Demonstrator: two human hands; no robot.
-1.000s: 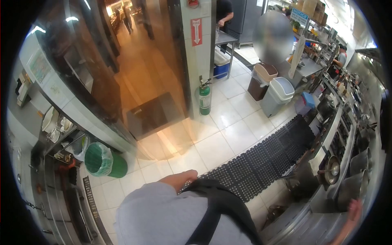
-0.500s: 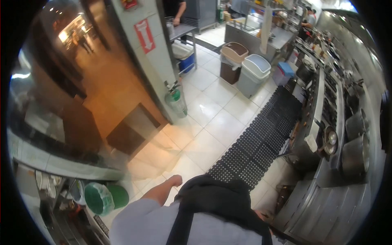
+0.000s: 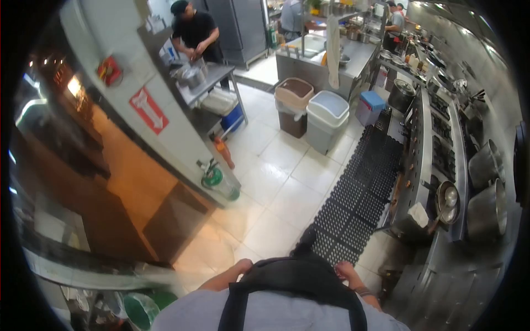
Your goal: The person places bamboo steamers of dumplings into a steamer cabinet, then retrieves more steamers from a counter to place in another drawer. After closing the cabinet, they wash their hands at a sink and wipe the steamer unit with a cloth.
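White floor tiles (image 3: 287,182) and a black perforated rubber mat (image 3: 359,198) run down a commercial kitchen, with a long steel cooking range (image 3: 436,143) and big stockpots (image 3: 486,209) on the right. Two lidded bins (image 3: 314,113) stand mid-aisle, and a green fire extinguisher (image 3: 218,179) sits at the foot of a tiled pillar (image 3: 149,105). A co-worker in black (image 3: 196,33) works at a steel prep table (image 3: 207,80) further back. Close below the camera, a black apron (image 3: 292,276) hangs over the person's grey shirt. The left hand (image 3: 240,267) and right hand (image 3: 345,270) rest at its upper edge, one at each side; fingers look curled onto the cloth, though I cannot tell how firmly. Soft, light fabric like this likely bunches easily, so it is best gripped at the hem or the straps.
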